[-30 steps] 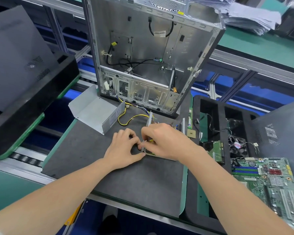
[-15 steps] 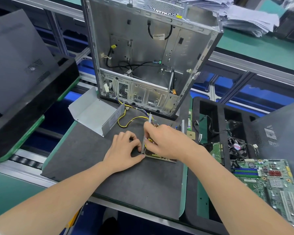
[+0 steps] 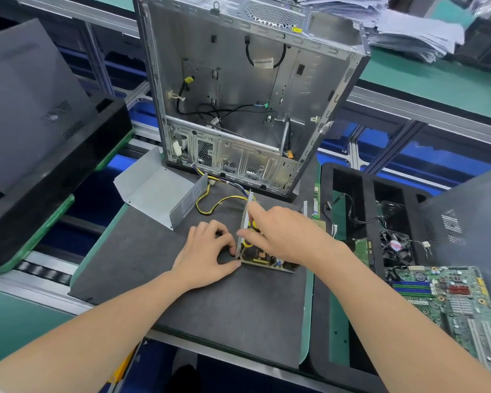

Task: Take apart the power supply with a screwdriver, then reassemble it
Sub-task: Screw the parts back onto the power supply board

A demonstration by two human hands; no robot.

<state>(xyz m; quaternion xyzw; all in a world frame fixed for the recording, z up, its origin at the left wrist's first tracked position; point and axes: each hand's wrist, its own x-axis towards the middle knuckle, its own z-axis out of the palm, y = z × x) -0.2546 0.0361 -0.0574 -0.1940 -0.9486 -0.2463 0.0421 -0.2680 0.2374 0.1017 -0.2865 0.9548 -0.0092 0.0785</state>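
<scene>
The opened power supply base (image 3: pixel 262 258), a metal tray with a circuit board and an upright perforated side wall, lies on the dark mat (image 3: pixel 210 307). My left hand (image 3: pixel 207 253) pinches the near corner of that wall between thumb and fingers. From the right, my right hand (image 3: pixel 284 236) reaches over the board, its index finger along the wall's top and its other fingers curled over the parts inside. The grey metal cover (image 3: pixel 162 194) lies apart to the left. Yellow and black cables (image 3: pixel 210 202) run from the board toward the case. No screwdriver is visible.
An open silver computer case (image 3: pixel 247 89) stands upright behind the mat. A black tray (image 3: pixel 352 199) to the right holds a fan (image 3: pixel 396 248) and a green motherboard (image 3: pixel 448 302). A black foam block (image 3: pixel 48 177) with a dark panel sits left. Paper stacks lie far right.
My right hand has opened out a little, its index finger now stretched up along the wall's top edge. My left hand keeps its pinch on the corner.
</scene>
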